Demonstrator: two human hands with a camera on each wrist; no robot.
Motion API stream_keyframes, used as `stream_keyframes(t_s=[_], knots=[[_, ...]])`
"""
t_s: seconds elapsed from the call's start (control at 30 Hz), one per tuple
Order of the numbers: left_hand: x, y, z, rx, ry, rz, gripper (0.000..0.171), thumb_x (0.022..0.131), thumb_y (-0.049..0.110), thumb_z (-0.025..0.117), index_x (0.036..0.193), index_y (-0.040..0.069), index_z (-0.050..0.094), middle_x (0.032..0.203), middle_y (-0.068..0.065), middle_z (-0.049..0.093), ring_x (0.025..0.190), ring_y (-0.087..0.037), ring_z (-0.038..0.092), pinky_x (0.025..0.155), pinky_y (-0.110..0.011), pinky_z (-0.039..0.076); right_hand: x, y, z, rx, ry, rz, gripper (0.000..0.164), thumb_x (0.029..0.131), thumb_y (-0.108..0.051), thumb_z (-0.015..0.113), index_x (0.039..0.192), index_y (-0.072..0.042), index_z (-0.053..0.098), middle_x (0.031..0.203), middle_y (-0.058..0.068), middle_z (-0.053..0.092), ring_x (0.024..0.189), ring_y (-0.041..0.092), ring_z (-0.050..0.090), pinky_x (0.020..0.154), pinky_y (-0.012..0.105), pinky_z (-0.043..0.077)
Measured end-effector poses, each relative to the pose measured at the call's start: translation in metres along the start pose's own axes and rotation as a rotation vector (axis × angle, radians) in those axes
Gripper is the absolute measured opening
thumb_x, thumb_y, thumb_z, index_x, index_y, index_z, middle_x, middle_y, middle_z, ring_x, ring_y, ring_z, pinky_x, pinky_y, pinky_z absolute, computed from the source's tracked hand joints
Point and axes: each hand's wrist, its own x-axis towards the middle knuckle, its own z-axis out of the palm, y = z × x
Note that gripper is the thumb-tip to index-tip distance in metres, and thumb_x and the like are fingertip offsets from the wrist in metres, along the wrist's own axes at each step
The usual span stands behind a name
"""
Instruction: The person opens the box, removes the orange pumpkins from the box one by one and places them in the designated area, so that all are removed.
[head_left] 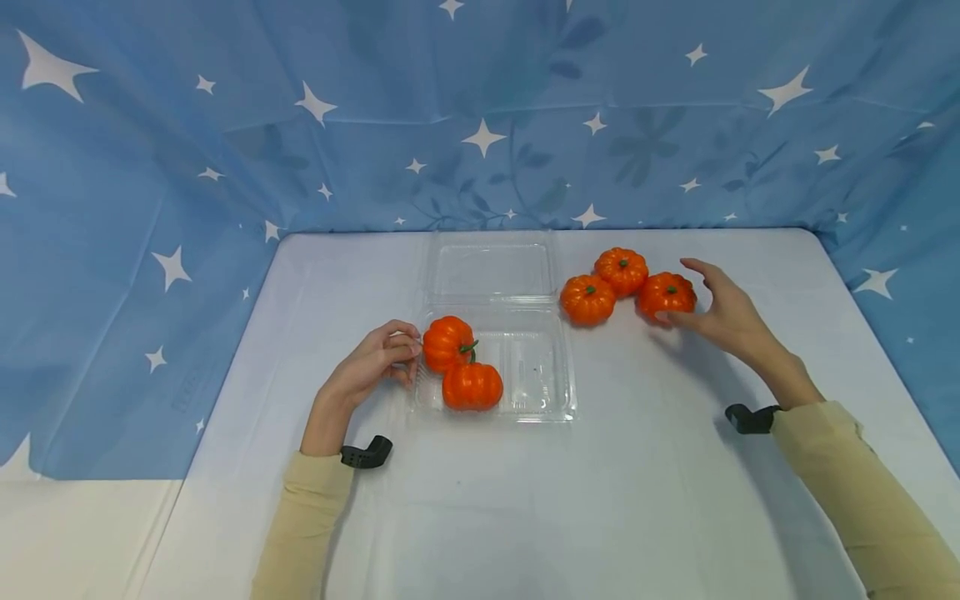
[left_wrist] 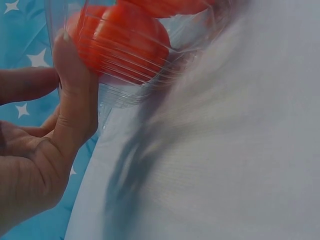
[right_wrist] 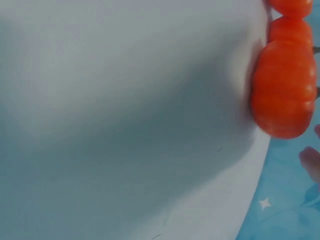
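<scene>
A clear hinged plastic container [head_left: 534,367] lies with its lid laid back. Inside its left part sit two small orange pumpkins with green stems, an upper pumpkin [head_left: 446,343] and a lower pumpkin [head_left: 472,388]. At the left rim my left hand [head_left: 375,358] pinches the container wall between thumb [left_wrist: 75,95] and finger. Toward the back right, three more pumpkins form a cluster. My right hand [head_left: 727,317] spreads its thumb and fingers around the rightmost pumpkin [head_left: 666,296]. In the right wrist view only fingertips [right_wrist: 311,162] show, apart from that pumpkin [right_wrist: 284,92].
Left of the rightmost pumpkin stand a back pumpkin [head_left: 622,271] and a front pumpkin [head_left: 587,300]. The transparent lid [head_left: 491,268] reaches near the back edge of the white table [head_left: 600,500]. Behind hangs a blue curtain [head_left: 525,108] with white stars.
</scene>
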Motion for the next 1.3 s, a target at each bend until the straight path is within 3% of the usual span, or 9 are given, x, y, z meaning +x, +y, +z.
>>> stream_keyframes(t_s=[0.2,0.37,0.67,0.87,1.0,1.3], knots=[[0.0,0.001,-0.001,0.007,0.004,-0.004,0.024,0.103,0.002,0.052,0.124,-0.004,0.042,0.077,-0.006,0.059,0.06,-0.019,0.059,0.057,-0.03,0.057,-0.002,-0.02,0.0,0.003,0.007,-0.058,0.094,0.089,-0.028,0.082,0.162,-0.01,0.026,0.165,0.026,0.026,0.15,0.051,0.024,0.112,0.077,0.028],[0.001,0.001,-0.001,0.008,0.01,-0.01,0.024,0.102,0.003,0.053,0.124,-0.003,0.043,0.077,-0.006,0.06,0.059,-0.019,0.059,0.057,-0.03,0.057,-0.006,-0.039,0.004,0.009,0.003,-0.106,0.089,0.088,-0.027,0.083,0.16,-0.013,0.032,0.164,0.022,0.03,0.149,0.048,0.026,0.111,0.076,0.031],[-0.001,0.002,0.0,0.009,0.005,-0.02,0.027,0.103,0.004,0.053,0.126,-0.004,0.041,0.079,-0.007,0.059,0.06,-0.018,0.058,0.057,-0.029,0.056,-0.018,-0.075,0.015,0.07,-0.007,-0.173,0.082,0.09,-0.017,0.08,0.158,-0.007,0.035,0.163,0.022,0.033,0.149,0.046,0.029,0.113,0.074,0.031],[-0.002,0.004,0.001,0.015,0.016,-0.028,0.03,0.103,0.004,0.053,0.128,-0.004,0.04,0.078,-0.007,0.059,0.06,-0.018,0.057,0.058,-0.028,0.055,-0.024,-0.093,0.027,0.069,-0.005,-0.276,0.075,0.089,-0.017,0.081,0.153,-0.007,0.043,0.156,0.019,0.045,0.14,0.042,0.043,0.11,0.069,0.04],[-0.002,0.005,0.001,0.014,0.018,-0.031,0.028,0.103,0.003,0.052,0.128,-0.004,0.04,0.078,-0.008,0.058,0.059,-0.018,0.058,0.058,-0.028,0.056,-0.027,-0.105,0.035,0.064,-0.05,-0.31,0.076,0.09,-0.023,0.081,0.152,-0.004,0.043,0.154,0.02,0.047,0.132,0.043,0.05,0.105,0.066,0.046],[-0.002,0.004,0.004,0.014,0.019,-0.019,0.026,0.103,0.002,0.051,0.127,-0.003,0.041,0.077,-0.007,0.058,0.06,-0.018,0.057,0.058,-0.028,0.056,-0.032,-0.128,0.047,0.078,-0.177,-0.309,0.077,0.089,-0.029,0.081,0.15,-0.003,0.044,0.154,0.017,0.046,0.135,0.039,0.05,0.108,0.063,0.046]])
